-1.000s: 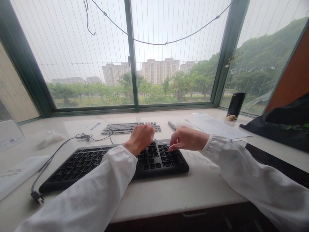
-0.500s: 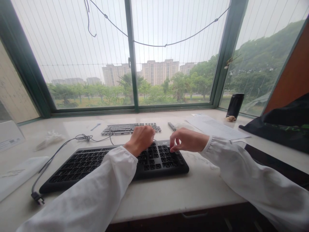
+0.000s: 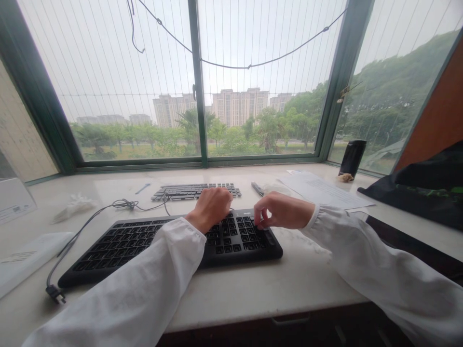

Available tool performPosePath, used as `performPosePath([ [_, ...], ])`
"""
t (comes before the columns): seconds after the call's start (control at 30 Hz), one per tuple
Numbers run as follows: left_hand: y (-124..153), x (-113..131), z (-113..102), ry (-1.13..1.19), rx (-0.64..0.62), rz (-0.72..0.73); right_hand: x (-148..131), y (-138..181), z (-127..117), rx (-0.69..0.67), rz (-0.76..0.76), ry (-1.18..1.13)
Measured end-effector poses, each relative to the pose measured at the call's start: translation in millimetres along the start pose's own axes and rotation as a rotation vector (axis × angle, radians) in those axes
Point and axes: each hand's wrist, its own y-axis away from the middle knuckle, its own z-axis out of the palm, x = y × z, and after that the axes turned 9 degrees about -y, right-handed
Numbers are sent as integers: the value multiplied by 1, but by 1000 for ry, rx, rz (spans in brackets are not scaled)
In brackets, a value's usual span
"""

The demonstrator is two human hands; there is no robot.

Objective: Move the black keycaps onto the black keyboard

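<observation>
On the pale counter [image 3: 253, 284] below the window, a black keyboard [image 3: 144, 243] lies flat, angled slightly, with its cable [image 3: 108, 209] trailing off to the left. The left hand [image 3: 211, 207] rests on the keyboard's rear edge near the middle, fingers curled under in a loose fist; anything they might hold is hidden. The right hand [image 3: 280, 212] sits over the number pad, thumb and fingers [image 3: 257, 219] drawn narrow, tips on the keys. A second keyboard [image 3: 191, 191] lies behind, apart. Papers [image 3: 321, 190] lie to the right.
</observation>
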Motion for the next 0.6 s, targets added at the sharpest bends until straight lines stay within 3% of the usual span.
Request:
performPosePath([
  [0.3, 0, -1, 1, -3, 1, 8, 0, 0, -1, -32, -6, -28],
  [0.6, 0, 0, 0, 11, -17, 5, 5, -1, -1, 24, 15, 25],
])
